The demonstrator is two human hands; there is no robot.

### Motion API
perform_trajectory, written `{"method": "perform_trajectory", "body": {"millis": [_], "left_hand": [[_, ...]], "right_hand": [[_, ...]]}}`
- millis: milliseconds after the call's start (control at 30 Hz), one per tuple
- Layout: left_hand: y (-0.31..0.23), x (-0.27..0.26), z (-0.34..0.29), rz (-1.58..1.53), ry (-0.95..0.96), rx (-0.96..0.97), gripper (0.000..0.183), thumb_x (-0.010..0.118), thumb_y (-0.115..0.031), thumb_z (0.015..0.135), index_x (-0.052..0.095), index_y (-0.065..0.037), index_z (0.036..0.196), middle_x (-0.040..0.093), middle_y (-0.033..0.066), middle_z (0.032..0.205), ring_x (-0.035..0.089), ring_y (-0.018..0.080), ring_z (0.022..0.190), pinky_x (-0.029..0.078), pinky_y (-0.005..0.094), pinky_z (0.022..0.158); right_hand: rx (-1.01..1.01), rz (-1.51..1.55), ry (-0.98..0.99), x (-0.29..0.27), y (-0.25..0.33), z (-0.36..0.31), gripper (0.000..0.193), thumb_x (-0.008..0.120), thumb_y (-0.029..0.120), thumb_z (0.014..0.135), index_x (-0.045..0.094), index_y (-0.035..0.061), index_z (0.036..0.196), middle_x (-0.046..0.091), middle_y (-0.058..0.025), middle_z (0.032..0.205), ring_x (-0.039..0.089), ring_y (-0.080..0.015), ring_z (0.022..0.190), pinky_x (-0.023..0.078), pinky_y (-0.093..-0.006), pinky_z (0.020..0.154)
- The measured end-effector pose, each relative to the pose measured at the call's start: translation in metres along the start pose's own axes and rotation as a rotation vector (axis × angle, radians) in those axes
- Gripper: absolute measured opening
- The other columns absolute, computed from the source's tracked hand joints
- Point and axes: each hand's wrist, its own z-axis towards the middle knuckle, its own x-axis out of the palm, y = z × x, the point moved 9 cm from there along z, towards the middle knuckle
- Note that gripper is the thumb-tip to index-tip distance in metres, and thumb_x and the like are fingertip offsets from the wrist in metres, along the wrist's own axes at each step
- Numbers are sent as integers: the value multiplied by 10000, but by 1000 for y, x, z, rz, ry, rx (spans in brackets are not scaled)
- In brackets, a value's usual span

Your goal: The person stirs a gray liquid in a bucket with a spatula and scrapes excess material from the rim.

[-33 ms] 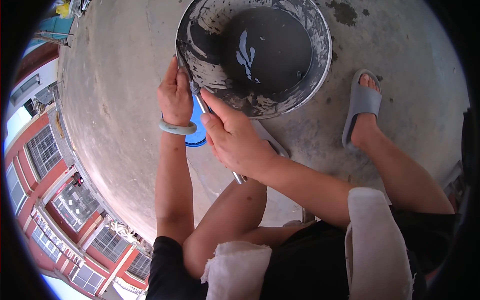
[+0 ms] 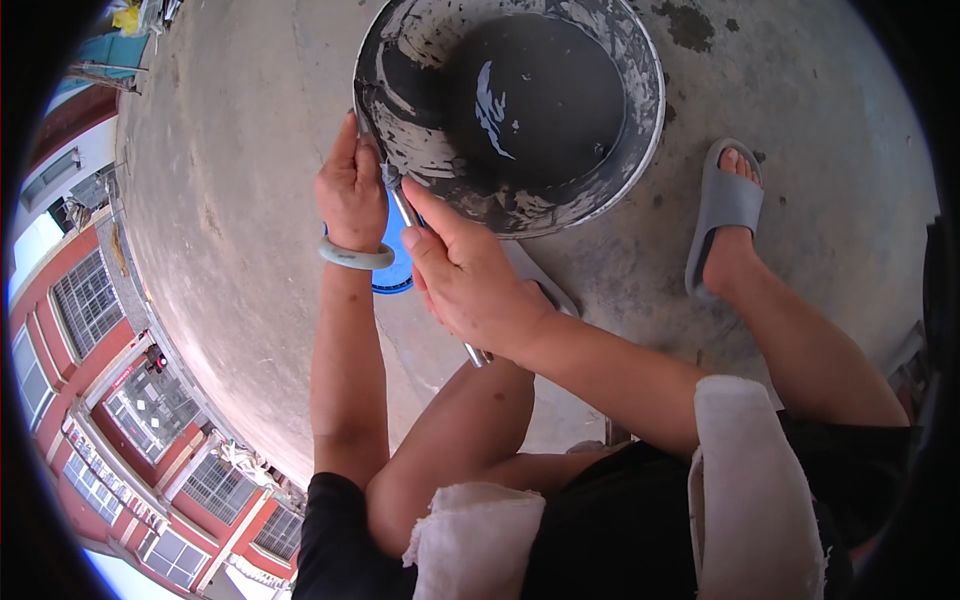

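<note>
A wide round bucket [image 2: 648,150], its inside smeared with grey, holds dark grey liquid [image 2: 560,100] with a bright reflection on its surface. My right hand [image 2: 470,280] is closed around the shiny metal handle of a tool [image 2: 405,207], which slants up toward the bucket's left rim. A grey-coated part of this tool meets the rim beside my left hand [image 2: 352,190]. My left fingers are closed there; whether they grip the rim or the tool's head cannot be made out. A pale bangle [image 2: 356,256] circles my left wrist.
Below the bucket, a blue round object [image 2: 397,262] shows partly behind my hands. My foot in a grey slipper [image 2: 728,195] rests on concrete at the right; another slipper [image 2: 535,270] is partly hidden. Red buildings [image 2: 150,410] stand at the far left.
The bright reflection on the grey liquid has changed shape. The bucket has shifted very slightly to the right. Both hands hold nearly the same position.
</note>
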Motion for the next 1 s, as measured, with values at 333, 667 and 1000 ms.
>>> {"method": "perform_trajectory", "body": {"millis": [333,667,1000], "left_hand": [[-15,-4,-14,96,58,-166,325,498,-70,921,561,57,1214,610,99,714,513,101,626,452,262,581],[-18,14,-87,-171,39,-358,354,433,-26,937,498,14,1282,539,26,631,471,55,458,389,231,404],[-18,14,-89,-213,-19,-272,350,423,-53,963,489,20,1300,578,19,688,476,51,485,390,223,418]], "right_hand": [[138,31,90,-12,14,-13,463,461,145,972,361,-10,1397,527,-73,782,432,-97,618,421,-267,592],[298,-194,191,-35,-26,-61,435,454,121,961,410,-2,1376,569,-207,1243,604,-265,1047,433,-335,902],[30,-367,20,-30,-16,-51,404,492,162,941,492,41,1326,638,-170,1119,611,-304,1021,445,-340,899]]}}
